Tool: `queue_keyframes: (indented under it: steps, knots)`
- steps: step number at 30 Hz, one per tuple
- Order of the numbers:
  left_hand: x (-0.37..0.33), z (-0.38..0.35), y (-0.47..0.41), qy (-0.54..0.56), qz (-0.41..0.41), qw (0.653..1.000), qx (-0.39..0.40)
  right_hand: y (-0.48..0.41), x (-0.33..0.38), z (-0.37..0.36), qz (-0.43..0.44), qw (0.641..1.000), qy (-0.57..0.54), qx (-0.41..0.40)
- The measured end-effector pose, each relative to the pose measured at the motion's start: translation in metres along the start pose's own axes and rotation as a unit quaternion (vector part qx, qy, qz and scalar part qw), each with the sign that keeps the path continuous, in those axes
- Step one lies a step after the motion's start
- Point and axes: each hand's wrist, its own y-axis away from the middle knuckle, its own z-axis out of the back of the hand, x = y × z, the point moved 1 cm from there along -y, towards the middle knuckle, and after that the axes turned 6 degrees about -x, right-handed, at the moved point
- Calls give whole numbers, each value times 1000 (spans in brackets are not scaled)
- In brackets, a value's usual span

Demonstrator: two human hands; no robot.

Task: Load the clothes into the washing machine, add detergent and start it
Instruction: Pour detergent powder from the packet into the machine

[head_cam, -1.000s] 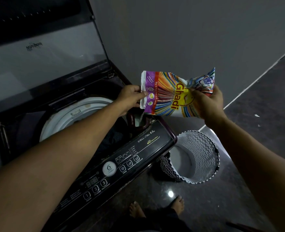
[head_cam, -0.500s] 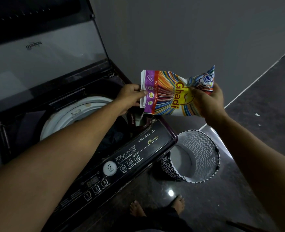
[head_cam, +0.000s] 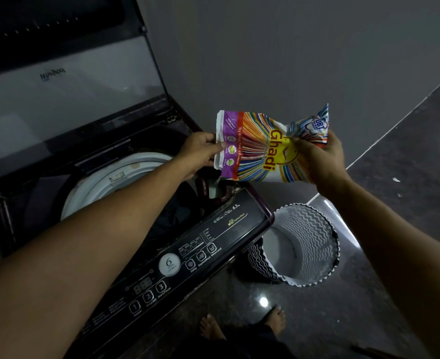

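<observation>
A colourful Ghadi detergent packet (head_cam: 263, 149) is held sideways over the right rear corner of the top-load washing machine (head_cam: 213, 229). My left hand (head_cam: 200, 151) pinches its purple end and my right hand (head_cam: 320, 156) grips its other end. Just under the packet sits an open detergent compartment (head_cam: 217, 190). Dark clothes (head_cam: 177, 216) lie in the drum inside the white tub ring (head_cam: 105, 185). The lid (head_cam: 66, 81) stands raised at the back. The control panel with numbered buttons (head_cam: 149, 296) faces me.
A zigzag-patterned laundry basket (head_cam: 309, 242) lies on its side on the dark floor to the right of the machine. A grey wall (head_cam: 291, 47) rises behind. My bare feet (head_cam: 242, 325) stand close to the machine's front.
The packet and both hands have shifted very slightly; the packet stays held over the same corner of the machine.
</observation>
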Motion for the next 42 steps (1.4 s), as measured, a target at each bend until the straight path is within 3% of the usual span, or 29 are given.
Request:
queue_keyframes:
  steps: [42]
  knots:
    - [-6,-1,1,13,4,1000,5,-8,-2,-1,-3,1000,1,3]
